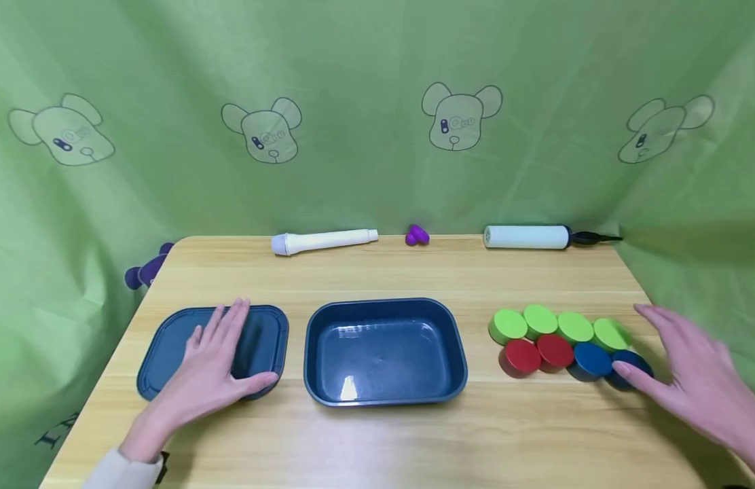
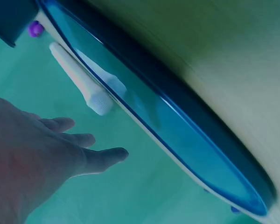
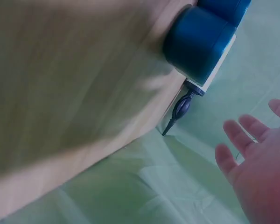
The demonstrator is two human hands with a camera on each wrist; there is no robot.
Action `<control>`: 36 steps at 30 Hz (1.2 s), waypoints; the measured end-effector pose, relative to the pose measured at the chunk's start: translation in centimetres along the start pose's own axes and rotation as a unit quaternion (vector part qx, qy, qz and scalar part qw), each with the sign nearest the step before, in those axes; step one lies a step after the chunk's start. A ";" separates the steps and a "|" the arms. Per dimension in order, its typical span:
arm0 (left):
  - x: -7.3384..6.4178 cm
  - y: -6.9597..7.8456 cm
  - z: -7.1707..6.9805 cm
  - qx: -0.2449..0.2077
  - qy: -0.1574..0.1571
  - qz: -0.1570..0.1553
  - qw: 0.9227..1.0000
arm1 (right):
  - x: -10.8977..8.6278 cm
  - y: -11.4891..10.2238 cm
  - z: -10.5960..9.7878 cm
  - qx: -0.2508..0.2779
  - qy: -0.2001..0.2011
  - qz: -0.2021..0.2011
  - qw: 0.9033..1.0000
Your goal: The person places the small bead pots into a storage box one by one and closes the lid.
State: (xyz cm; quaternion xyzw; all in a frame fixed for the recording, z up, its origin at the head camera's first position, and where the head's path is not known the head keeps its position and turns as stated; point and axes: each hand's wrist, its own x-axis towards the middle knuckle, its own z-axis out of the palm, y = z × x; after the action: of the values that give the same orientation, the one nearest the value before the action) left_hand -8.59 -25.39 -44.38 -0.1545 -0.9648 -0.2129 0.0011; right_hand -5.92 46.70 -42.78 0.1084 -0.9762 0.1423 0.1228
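Blue, the lid (image 1: pixel 176 339) is lying beneath the wide left grip (image 1: pixel 209 367), blocks (image 1: pixel 555 352) beside the wide right grip (image 1: pixel 689 373); neither is holding anything. With blocks outside the uncovered box (image 1: pixel 383 353), work is seemingly just starting.

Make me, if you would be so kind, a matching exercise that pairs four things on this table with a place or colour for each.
Column one:
1. Blue box
2. Blue lid
3. Round blocks
4. White microphone

Column two:
A. Four green, two red, two blue
B. Along the table's back edge
C. Under the left hand
D. Between the lid and the blocks

Right pairs: 1-D, 2-C, 3-A, 4-B.
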 end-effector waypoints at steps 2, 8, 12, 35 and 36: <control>0.3 0.6 0.3 -0.019 -0.006 0.005 1.000 | -0.3 0.1 0.2 0.013 0.000 0.006 1.000; 1.1 2.3 1.3 -0.042 -0.022 0.027 0.999 | -1.1 0.1 0.8 0.024 -0.006 0.026 0.999; 1.6 3.1 1.9 -0.053 -0.018 0.047 0.997 | -1.5 0.2 1.1 0.029 -0.025 0.040 0.998; 2.7 5.2 4.0 -0.120 -0.078 0.099 0.985 | -3.3 1.9 2.2 0.047 -0.066 0.039 0.996; 2.7 5.2 4.0 -0.120 -0.078 0.100 0.985 | -3.2 1.9 2.2 0.046 -0.070 0.042 0.996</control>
State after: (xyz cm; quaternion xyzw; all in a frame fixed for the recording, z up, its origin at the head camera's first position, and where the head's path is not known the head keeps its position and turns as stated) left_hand -9.32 -18.47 -45.67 -0.2653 -0.9091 -0.3131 -0.0712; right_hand -3.79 48.38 -46.21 0.0825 -0.9784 0.1843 0.0434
